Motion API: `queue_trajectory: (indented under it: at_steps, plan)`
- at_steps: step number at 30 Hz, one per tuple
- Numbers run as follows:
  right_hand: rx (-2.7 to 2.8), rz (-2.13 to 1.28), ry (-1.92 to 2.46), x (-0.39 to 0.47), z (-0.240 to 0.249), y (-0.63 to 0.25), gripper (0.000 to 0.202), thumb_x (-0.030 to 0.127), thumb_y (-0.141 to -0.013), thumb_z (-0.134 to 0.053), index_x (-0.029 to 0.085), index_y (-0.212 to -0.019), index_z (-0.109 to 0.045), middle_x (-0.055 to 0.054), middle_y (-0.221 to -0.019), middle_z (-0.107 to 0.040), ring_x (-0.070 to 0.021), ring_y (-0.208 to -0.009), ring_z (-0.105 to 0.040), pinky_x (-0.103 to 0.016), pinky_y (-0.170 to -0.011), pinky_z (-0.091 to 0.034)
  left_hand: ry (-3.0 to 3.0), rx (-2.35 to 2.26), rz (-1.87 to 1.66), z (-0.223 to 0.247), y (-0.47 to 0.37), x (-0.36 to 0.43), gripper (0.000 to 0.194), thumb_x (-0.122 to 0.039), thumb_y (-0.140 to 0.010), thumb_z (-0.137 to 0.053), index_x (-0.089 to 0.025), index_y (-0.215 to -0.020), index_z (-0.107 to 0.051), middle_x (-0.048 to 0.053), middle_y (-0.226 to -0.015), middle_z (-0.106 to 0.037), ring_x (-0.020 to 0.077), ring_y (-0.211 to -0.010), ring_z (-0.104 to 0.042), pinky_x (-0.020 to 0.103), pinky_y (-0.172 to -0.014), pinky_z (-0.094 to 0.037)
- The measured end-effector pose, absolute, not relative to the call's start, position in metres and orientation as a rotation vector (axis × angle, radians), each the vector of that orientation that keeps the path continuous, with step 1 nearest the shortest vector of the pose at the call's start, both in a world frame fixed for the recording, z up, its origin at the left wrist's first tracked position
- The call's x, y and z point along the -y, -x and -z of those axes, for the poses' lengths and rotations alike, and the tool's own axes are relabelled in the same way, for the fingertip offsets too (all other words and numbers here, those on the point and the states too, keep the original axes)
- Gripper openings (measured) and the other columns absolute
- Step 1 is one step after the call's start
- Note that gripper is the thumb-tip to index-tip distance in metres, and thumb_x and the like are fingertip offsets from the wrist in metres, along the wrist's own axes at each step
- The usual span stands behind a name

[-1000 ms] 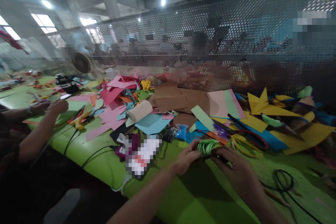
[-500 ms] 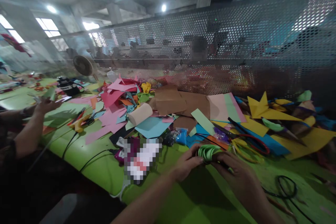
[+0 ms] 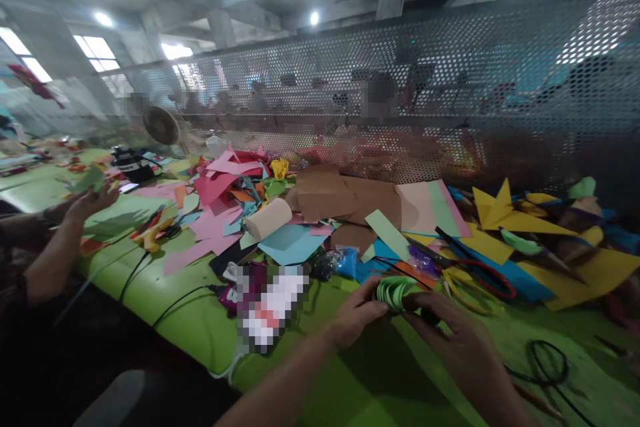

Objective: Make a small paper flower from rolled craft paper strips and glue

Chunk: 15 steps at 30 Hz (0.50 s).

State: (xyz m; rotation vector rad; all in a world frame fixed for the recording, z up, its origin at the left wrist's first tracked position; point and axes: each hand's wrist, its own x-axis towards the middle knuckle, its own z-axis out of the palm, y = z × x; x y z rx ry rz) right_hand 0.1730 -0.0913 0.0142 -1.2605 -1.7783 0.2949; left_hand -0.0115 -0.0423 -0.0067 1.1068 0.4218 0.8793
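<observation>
A coiled bundle of light green strips (image 3: 393, 292) is held between both hands above the green table (image 3: 320, 373). My left hand (image 3: 357, 317) grips its left side with thumb and fingers. On the right side, my right hand (image 3: 450, 330) has its fingers curled against the same coil; its fingertips are partly hidden. Just behind the hands are a blue packet (image 3: 346, 261), a purple packet (image 3: 421, 259) and scissors with red handles (image 3: 485, 279). A pixelated phone-like object (image 3: 275, 307) rests left of my left hand.
Pink sheets (image 3: 220, 227), a beige roll (image 3: 269, 219), brown sheets (image 3: 350, 195) and yellow pieces (image 3: 505, 213) lie behind. A black cable (image 3: 547, 380) loops at right. Another person's hands (image 3: 90, 203) are at far left. A perforated metal screen (image 3: 325, 93) stands behind.
The view has shifted slightly. Both my hands stay around the green coil, whose layers look a little more spread. The other person's hands at far left have moved slightly.
</observation>
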Motion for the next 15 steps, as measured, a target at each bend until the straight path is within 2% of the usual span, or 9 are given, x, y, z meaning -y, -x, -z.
queue_trajectory:
  at_steps: [3,8,15]
  plan:
    - [1.758,-0.287,1.263,0.0922,-0.0146,-0.1735,0.012,0.036,-0.086,-0.067,0.024,-0.089,-0.071,-0.002,-0.081,-0.073,-0.0151,-0.058,-0.063,-0.025,-0.057,-0.054,-1.112,-0.417,-0.884,0.0068,0.0118,0.0418,0.048,-0.037,-0.078,-0.070,-0.020,-0.123,-0.064,0.006,-0.113,-0.062,0.0260,-0.110,-0.052,0.033,-0.095,-0.037]
    - [1.764,-0.260,1.210,0.0917,-0.0173,-0.1731,0.007,0.030,-0.087,-0.067,0.024,-0.087,-0.071,-0.002,-0.081,-0.073,-0.0158,-0.063,-0.066,-0.024,-0.060,-0.055,-1.090,-0.467,-0.884,0.0068,0.0117,0.0412,0.047,-0.037,-0.075,-0.071,-0.020,-0.118,-0.065,0.005,-0.106,-0.062,0.0238,-0.103,-0.051,0.031,-0.091,-0.037]
    - [1.818,-0.227,1.176,0.0905,-0.0212,-0.1707,0.009,0.024,-0.088,-0.063,0.024,-0.084,-0.071,-0.003,-0.079,-0.072,-0.0178,-0.070,-0.070,-0.025,-0.064,-0.055,-1.138,-0.479,-0.900,0.0120,0.0105,0.0398,0.044,-0.036,-0.075,-0.069,-0.020,-0.116,-0.066,0.005,-0.109,-0.062,0.0262,-0.108,-0.050,0.034,-0.094,-0.037]
